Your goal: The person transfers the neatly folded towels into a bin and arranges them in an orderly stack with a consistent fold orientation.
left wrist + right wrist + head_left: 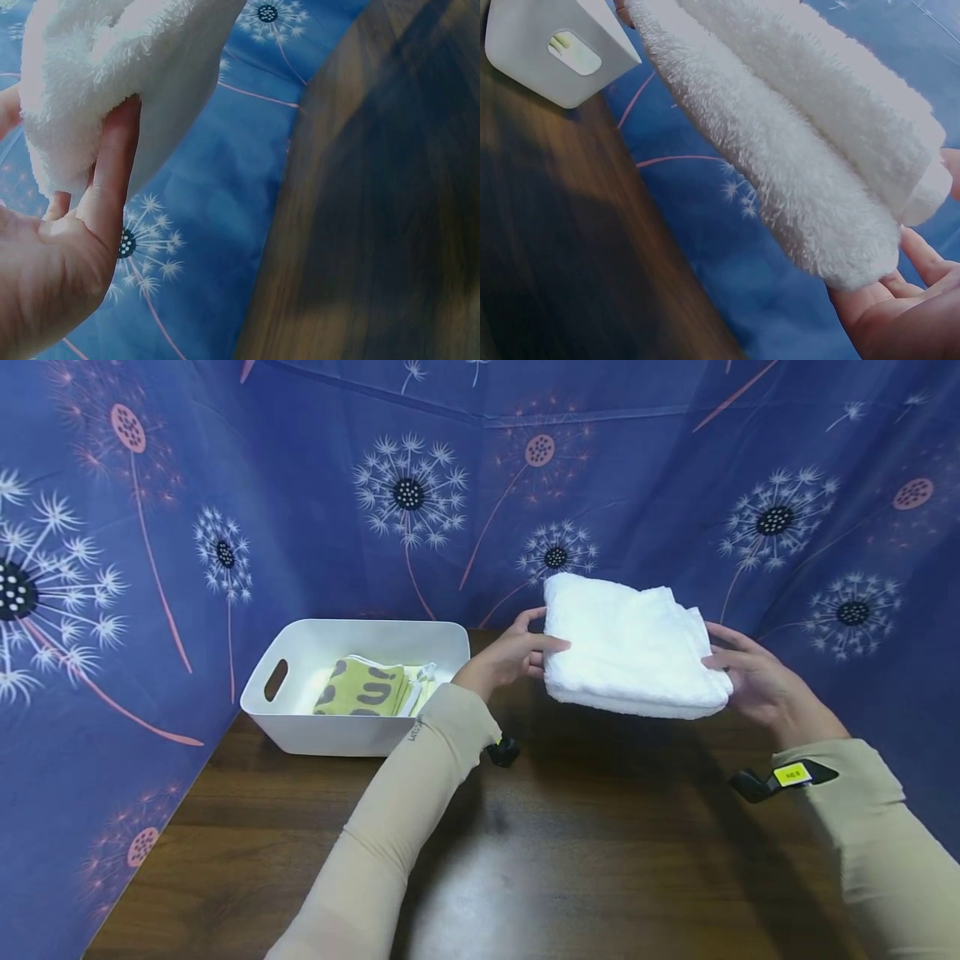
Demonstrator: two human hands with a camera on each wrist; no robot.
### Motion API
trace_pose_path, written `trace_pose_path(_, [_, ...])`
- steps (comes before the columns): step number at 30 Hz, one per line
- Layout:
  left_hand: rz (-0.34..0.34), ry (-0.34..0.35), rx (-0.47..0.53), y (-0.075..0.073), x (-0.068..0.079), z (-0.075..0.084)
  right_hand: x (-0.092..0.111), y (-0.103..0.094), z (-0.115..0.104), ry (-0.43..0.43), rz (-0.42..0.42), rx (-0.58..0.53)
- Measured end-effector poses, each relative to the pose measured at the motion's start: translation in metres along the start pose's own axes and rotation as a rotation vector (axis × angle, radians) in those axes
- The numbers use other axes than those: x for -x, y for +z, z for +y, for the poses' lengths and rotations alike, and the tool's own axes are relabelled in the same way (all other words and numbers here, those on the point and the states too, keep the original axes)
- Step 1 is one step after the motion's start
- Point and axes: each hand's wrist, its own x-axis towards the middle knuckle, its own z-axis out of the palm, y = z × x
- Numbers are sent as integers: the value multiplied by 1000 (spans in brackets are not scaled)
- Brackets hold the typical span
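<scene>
A folded white towel (630,647) is held up above the wooden table between both hands. My left hand (513,652) grips its left end, the thumb on top and the other fingers beneath or behind. At the opposite end, my right hand (765,681) pinches the towel's edge in the same way. The fluffy layered folds of the towel (802,142) show in the right wrist view. To the left stands a white plastic bin (345,735) with a folded yellow-green cloth (363,689) with grey shapes lying inside it.
The brown wooden table (600,860) runs under both arms. A blue dandelion-patterned curtain (315,493) hangs close behind the bin and along both sides. The bin has an oval handle hole (276,680) in its left end.
</scene>
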Motion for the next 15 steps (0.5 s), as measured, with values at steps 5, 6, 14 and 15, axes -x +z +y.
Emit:
trace_pose_path(5, [6, -2, 4, -6, 4, 4, -2, 8, -1, -12, 1, 13])
trace_pose_path(6, [6, -4, 6, -7, 5, 5, -2, 10, -1, -14, 0, 18])
trace_pose_path(14, [10, -7, 23, -14, 10, 9, -4, 22, -3, -11, 2, 63])
trace_pose_path(15, [9, -6, 24, -15, 10, 9, -4, 24, -3, -12, 0, 59])
